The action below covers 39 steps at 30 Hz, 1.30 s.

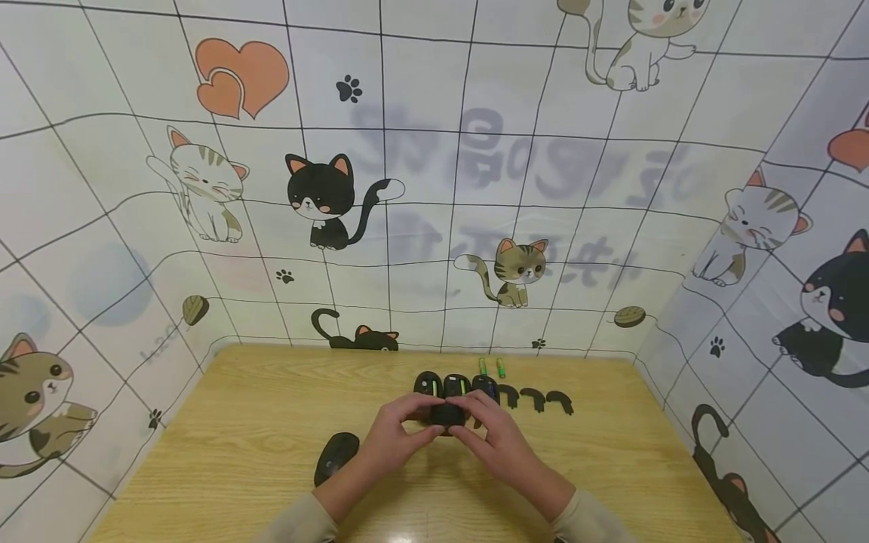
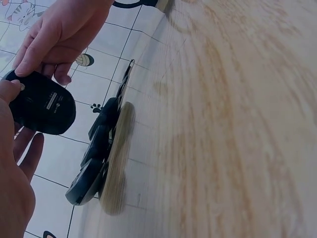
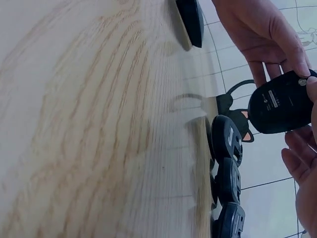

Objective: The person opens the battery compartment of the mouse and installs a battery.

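Both hands hold a black computer mouse point(image 1: 447, 415) between them, above the front of a row of other mice. My left hand point(image 1: 396, 435) grips its left side with thumb and fingers; my right hand point(image 1: 498, 440) grips the right side. In the left wrist view, the mouse's flat underside point(image 2: 47, 106) shows a small white label, and thumbs lie near a small round spot at one end. From the right wrist view, the same underside point(image 3: 280, 104) appears with fingers behind it.
Three upturned black mice point(image 1: 428, 384) stand in a row behind the hands, green strips visible in two. Curved black covers point(image 1: 532, 399) lie to their right, two green batteries point(image 1: 501, 368) at the back. Another black mouse point(image 1: 336, 457) rests beside the left forearm on the wooden table point(image 1: 251, 422).
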{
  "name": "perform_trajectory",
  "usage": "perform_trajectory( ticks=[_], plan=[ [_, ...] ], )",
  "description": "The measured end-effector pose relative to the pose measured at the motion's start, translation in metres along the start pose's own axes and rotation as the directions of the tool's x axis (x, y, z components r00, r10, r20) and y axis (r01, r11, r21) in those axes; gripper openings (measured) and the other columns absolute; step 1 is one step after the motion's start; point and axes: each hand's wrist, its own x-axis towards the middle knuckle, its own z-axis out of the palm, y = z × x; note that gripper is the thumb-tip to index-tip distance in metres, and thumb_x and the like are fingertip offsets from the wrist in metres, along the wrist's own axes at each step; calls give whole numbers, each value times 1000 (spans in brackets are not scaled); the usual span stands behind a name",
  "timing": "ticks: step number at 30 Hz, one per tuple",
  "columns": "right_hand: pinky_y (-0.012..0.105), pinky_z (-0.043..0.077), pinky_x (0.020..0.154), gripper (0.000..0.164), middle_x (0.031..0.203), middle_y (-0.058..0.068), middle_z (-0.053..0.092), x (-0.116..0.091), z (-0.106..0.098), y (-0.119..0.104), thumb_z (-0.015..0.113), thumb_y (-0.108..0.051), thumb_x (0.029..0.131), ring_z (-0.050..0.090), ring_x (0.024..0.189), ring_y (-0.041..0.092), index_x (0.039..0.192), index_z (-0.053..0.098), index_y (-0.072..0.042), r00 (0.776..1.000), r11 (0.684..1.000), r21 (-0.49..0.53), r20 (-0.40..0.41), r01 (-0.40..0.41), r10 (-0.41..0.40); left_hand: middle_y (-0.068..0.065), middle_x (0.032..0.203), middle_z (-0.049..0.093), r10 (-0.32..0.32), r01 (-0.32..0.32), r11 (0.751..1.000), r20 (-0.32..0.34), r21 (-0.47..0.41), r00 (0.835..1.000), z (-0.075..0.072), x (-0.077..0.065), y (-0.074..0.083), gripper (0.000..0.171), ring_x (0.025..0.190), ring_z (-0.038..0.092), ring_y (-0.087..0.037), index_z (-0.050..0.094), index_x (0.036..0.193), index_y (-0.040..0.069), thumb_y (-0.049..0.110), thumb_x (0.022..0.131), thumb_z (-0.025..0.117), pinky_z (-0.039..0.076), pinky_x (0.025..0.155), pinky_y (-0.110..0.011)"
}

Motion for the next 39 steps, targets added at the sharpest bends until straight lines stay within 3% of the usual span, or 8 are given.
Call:
perform_trajectory(
  ticks=[6,11,16,19,24,28,33,39],
  plan=[
    [37,67,81,48,122,-3,67,1,2,-3,79,-14,104,69,102,12,150,65,-18,1000,995,104,1,-1,1,5,117,74,-95,96,993,22,-63,995,1,-1,1,31,107,72,-16,74,134,24,23,104,82,66,89,-37],
    [35,68,81,54,127,3,64,2,4,-7,81,-11,103,72,106,18,153,61,-18,998,980,193,38,-46,40,4,113,74,-185,188,977,33,-106,982,2,-1,1,27,106,70,-18,73,132,25,28,106,78,64,82,-31],
    [32,67,79,55,132,3,61,3,3,-10,81,-10,103,70,109,18,152,61,-24,991,961,249,94,-116,95,2,113,74,-207,210,970,37,-118,978,1,-1,3,26,104,71,-20,73,132,25,28,107,77,61,83,-31],
    [33,67,80,53,133,6,60,3,4,-10,80,-10,103,70,109,19,151,62,-22,987,945,294,111,-145,117,0,113,73,-224,229,964,51,-139,973,2,-1,2,26,102,71,-22,72,133,22,27,108,76,62,82,-32],
    [35,68,84,51,134,10,60,2,4,-10,79,-6,103,70,111,24,150,63,-18,974,893,394,147,-217,172,-6,116,70,-260,277,939,108,-205,960,3,1,0,26,98,71,-23,70,133,18,23,108,74,66,72,-35],
    [35,68,85,50,136,13,59,2,4,-12,78,-3,102,69,110,27,149,63,-14,965,861,439,167,-256,202,-8,118,68,-272,304,924,159,-231,949,3,2,1,28,97,69,-22,69,134,13,19,108,73,66,73,-33],
    [35,68,85,51,134,13,59,2,2,-13,79,-2,101,68,108,25,148,65,-15,959,853,440,170,-282,229,-8,122,68,-276,319,917,195,-241,941,2,3,4,32,102,68,-22,66,137,11,16,106,73,65,77,-32],
    [35,67,86,51,135,13,60,1,2,-14,80,-3,101,69,109,26,147,65,-16,953,846,442,174,-300,247,-8,127,70,-253,297,927,202,-230,946,2,3,5,36,110,67,-23,64,139,9,14,105,74,61,89,-31]
  ],
)
